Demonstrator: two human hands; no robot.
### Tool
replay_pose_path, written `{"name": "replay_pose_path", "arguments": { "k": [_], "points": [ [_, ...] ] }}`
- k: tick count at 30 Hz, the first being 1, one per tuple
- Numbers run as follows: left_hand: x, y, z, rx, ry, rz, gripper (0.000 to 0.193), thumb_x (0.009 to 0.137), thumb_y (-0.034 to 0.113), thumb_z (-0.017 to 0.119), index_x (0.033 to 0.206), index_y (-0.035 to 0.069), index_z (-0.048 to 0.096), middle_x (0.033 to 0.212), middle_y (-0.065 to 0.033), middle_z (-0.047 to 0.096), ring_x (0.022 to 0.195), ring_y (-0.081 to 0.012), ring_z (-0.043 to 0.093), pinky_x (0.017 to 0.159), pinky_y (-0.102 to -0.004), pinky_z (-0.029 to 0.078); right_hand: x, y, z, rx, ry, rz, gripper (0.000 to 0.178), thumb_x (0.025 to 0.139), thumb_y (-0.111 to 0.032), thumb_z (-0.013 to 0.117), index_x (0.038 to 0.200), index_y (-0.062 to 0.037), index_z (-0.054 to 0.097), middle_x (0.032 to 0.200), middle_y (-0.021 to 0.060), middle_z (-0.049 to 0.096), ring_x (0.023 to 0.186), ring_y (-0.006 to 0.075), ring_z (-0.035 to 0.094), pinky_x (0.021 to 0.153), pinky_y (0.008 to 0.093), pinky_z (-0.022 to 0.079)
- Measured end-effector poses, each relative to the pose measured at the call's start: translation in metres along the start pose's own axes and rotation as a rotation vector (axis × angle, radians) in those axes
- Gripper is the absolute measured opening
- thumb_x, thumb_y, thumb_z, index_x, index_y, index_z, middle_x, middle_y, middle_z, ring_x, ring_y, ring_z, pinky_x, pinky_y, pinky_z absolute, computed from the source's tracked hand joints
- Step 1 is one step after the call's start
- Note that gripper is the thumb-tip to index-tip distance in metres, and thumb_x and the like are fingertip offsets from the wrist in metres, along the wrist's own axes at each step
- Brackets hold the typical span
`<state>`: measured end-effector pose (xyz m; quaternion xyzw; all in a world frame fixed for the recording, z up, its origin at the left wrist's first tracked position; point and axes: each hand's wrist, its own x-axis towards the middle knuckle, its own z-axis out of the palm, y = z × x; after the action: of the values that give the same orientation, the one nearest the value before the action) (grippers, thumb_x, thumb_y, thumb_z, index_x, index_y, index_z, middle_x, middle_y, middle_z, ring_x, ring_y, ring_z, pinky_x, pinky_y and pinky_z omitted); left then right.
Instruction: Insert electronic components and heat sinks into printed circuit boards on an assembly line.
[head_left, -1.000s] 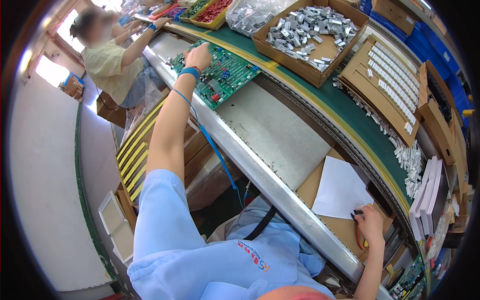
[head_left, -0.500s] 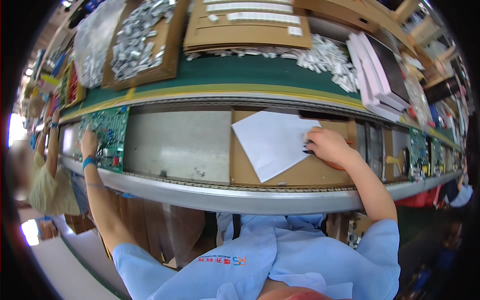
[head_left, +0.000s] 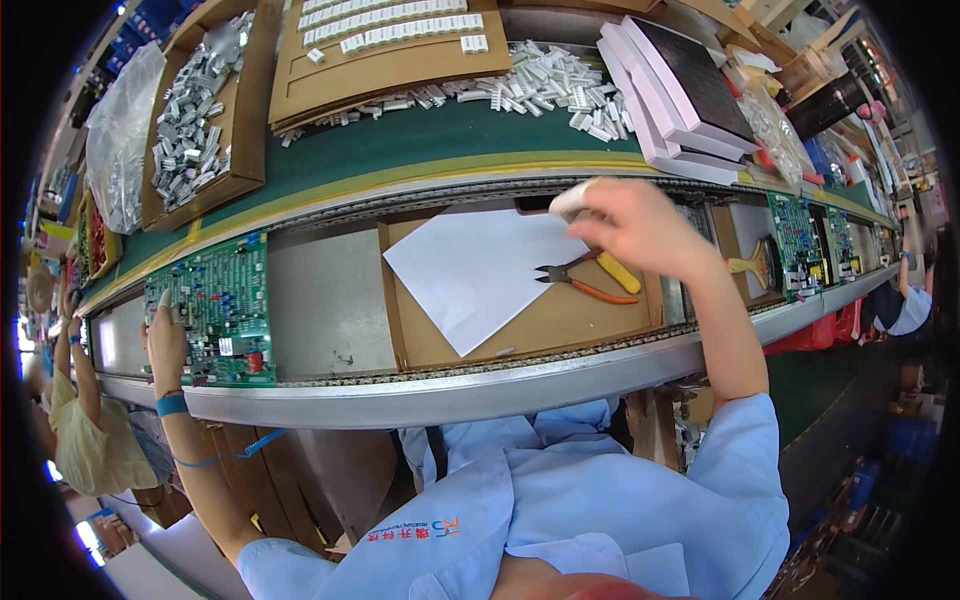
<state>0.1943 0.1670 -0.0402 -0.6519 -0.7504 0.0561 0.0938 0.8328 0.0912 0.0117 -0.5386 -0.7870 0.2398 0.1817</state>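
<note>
My left hand rests at the left part of a green circuit board crowded with small components. Its index finger stretches over the board's face, with nothing visibly grasped. My right hand, smeared by motion, is raised near the far rail, its fingertips closed round a small white block. Below that hand lie diagonal cutters with one yellow and one orange handle, their jaws over a white paper sheet. Paper and cutters lie in a shallow cardboard tray.
Metal rails border the line. Across the green bench stand a carton of grey-white parts, cardboard with rows of white blocks, a loose white pile and stacked white boxes. More boards sit right; another person works left.
My right hand has moved up off the cutters, which now lie uncovered, and a white block shows in its fingertips. The view has shifted; my left hand remains at the circuit board.
</note>
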Motion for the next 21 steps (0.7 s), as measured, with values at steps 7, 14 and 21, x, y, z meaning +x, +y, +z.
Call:
{"name": "replay_pose_path", "arguments": {
  "k": [7, 14, 21],
  "points": [
    [-0.046, 0.085, -0.038, -0.157, 0.030, 0.215, 0.039, 0.079, -0.002, 0.040, 0.116, -0.001, 0.052, 0.093, -0.0229, 0.064, 0.092, -0.0358, 0.061, 0.109, -0.0513, 0.024, -0.040, 0.068, -0.086, 0.014, 0.788, 0.233, 0.021, 0.086, -0.013, 0.065, 0.105, -0.0077, 0.069, 0.087, 0.0046, 0.070, 0.070, 0.0108, 0.058, 0.065, 0.0263, 0.047],
    [-0.075, 0.159, -0.068, -0.219, 0.086, 0.442, 0.021, 0.077, -0.008, 0.044, 0.096, -0.005, 0.053, 0.086, -0.0234, 0.061, 0.088, -0.0373, 0.058, 0.107, -0.0512, 0.027, -0.084, 0.195, -0.133, -0.278, 1.042, 0.401, 0.021, 0.084, -0.016, 0.066, 0.104, -0.0104, 0.070, 0.089, 0.0101, 0.071, 0.078, 0.0178, 0.067, 0.072, 0.0290, 0.050],
    [-0.090, 0.212, -0.097, -0.296, 0.011, 0.577, 0.034, 0.077, -0.009, 0.046, 0.110, -0.008, 0.056, 0.086, -0.0220, 0.063, 0.088, -0.0363, 0.060, 0.107, -0.0504, 0.026, -0.075, 0.217, -0.137, -0.322, 0.899, 0.515, 0.022, 0.080, -0.018, 0.070, 0.100, -0.0101, 0.070, 0.089, 0.0122, 0.071, 0.081, 0.0230, 0.068, 0.073, 0.0313, 0.050]
  ]
}}
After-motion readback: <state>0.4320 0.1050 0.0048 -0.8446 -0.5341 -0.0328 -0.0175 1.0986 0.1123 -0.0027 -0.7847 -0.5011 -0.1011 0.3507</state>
